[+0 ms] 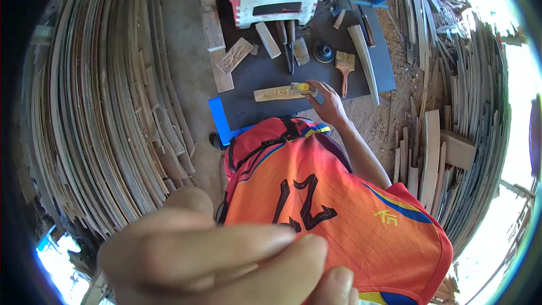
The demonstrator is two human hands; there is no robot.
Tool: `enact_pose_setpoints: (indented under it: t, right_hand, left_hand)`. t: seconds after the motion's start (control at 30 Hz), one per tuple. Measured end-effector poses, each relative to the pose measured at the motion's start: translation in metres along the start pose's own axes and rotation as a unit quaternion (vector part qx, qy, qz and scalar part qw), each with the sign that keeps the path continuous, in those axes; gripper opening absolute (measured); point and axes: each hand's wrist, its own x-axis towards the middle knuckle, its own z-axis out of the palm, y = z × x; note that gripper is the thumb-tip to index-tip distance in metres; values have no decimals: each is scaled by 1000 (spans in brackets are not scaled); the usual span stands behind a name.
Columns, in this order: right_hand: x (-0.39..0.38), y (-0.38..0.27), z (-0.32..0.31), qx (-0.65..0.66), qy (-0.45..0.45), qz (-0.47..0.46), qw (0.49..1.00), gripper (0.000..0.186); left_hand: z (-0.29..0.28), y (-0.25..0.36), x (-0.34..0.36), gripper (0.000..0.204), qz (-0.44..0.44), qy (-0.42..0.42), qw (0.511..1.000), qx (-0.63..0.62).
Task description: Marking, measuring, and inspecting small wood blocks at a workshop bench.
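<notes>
On the dark board [243,107], just on the wearer's side of the red-and-white stool [245,18], a pale wooden strip [274,94] is lying crosswise, its upper face being roughened by small flecks. A small yellow-topped tool [303,87] is being rested at the strip's right end and is being touched by the right hand [328,104], its thumb and forefinger being held apart around the tool. The left hand [214,254] is being held far nearer the camera than the stool, fingers bunched, well apart from the right. The left being blurred and the right small, how firmly anything is being gripped cannot be told. To the stool's near left a carved block [235,55] is lying; to its near right, a paintbrush [345,70]. The strip is being judged light, stiff and dry, scarcely slippery, though prone to splintering; hold is best taken along its long edges, at the bare left end.
</notes>
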Motion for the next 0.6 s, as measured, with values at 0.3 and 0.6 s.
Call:
enact_pose_setpoints:
  t: [0.3,0.6]
  right_hand:
    - [4,-25,-6,60,12,-5,998,43]
    - [23,-50,20,169,-74,-15,983,43]
  left_hand:
    - [87,-107,-121,17,-496,85,864,-9]
    - [190,-201,-313,37,-677,46,663,-316]
